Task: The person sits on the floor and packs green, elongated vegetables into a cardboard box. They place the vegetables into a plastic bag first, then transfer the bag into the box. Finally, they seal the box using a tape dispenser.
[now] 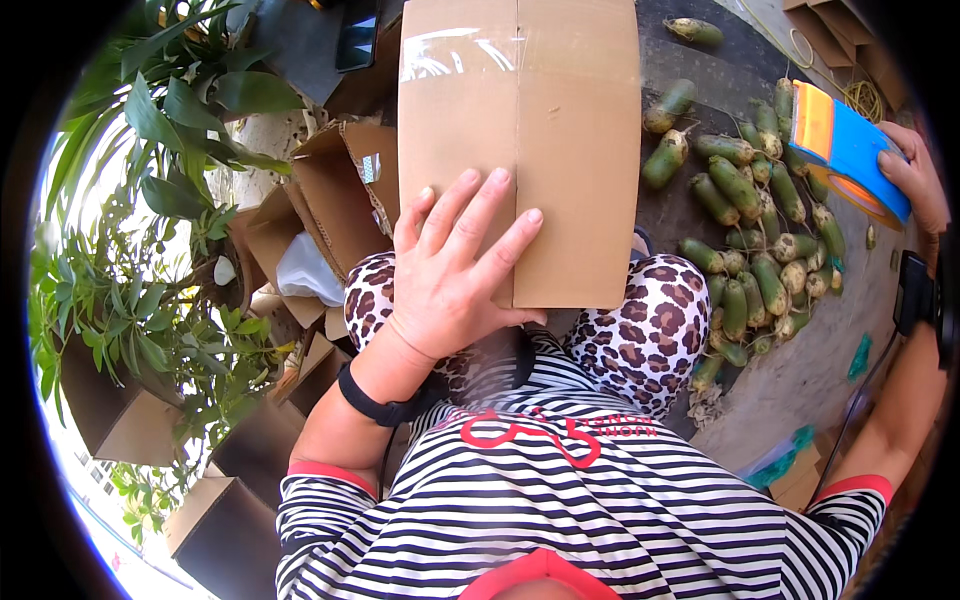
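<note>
A closed cardboard box stands before me between my knees, with clear tape across the far part of its top seam. My left hand lies spread on its near left part, fingers apart on the cardboard, thumb at the near edge. Out to the right, my right hand grips a blue and orange tape dispenser, held away from the box. Below the dispenser and to its left, many green radishes lie in a heap on the ground.
Open cardboard boxes and leafy potted plants crowd the left side. A phone lies on a dark surface at the top. Yellow cord and more cardboard are at the upper right. Green plastic scraps lie on the ground.
</note>
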`<state>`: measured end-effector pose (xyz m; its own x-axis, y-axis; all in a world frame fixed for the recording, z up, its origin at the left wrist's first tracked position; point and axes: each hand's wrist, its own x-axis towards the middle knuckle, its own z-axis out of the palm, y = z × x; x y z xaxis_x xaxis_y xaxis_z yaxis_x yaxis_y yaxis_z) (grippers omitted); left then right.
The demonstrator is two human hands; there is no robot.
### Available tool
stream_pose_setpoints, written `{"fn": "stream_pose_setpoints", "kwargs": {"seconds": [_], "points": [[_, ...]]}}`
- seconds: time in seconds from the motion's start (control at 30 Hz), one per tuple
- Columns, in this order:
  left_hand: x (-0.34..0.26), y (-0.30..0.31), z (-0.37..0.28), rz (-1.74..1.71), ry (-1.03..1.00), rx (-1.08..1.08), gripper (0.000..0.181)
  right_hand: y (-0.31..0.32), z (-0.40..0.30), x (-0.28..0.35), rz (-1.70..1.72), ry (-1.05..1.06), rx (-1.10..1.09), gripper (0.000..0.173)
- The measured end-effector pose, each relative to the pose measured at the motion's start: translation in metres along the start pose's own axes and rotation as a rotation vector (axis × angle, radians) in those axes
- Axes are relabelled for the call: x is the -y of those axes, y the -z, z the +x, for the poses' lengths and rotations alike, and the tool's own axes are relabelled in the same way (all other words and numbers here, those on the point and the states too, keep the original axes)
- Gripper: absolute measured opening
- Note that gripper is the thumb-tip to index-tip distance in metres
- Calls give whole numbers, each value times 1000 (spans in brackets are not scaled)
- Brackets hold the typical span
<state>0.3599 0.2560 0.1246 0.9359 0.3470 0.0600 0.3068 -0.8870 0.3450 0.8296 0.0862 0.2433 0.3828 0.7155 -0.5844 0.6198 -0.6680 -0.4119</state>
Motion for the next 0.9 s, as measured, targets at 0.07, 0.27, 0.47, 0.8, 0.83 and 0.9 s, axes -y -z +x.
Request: {"fn": "stream_pose_setpoints", "kwargs": {"seconds": [0.07,0.27,0.47,0.8,0.83,0.9], "points": [[2,5,9,-28,-1,-1,99,7,2,-8,-48,39,5,57],[4,5,2,8,-142,-8,90,7,0,4,1,117,11,50],[-13,-9,-17,25,-140,22,83,-3,-5,-7,-9,128,-8,47],[-32,-22,-22,-16,149,3,104,-12,-11,19,129,179,-30,46],[-30,-23,-23,-13,149,1,104,-9,-11,23,120,191,-36,46],[-28,-23,-23,-9,151,-13,103,-3,-12,29,103,211,-45,47]]}}
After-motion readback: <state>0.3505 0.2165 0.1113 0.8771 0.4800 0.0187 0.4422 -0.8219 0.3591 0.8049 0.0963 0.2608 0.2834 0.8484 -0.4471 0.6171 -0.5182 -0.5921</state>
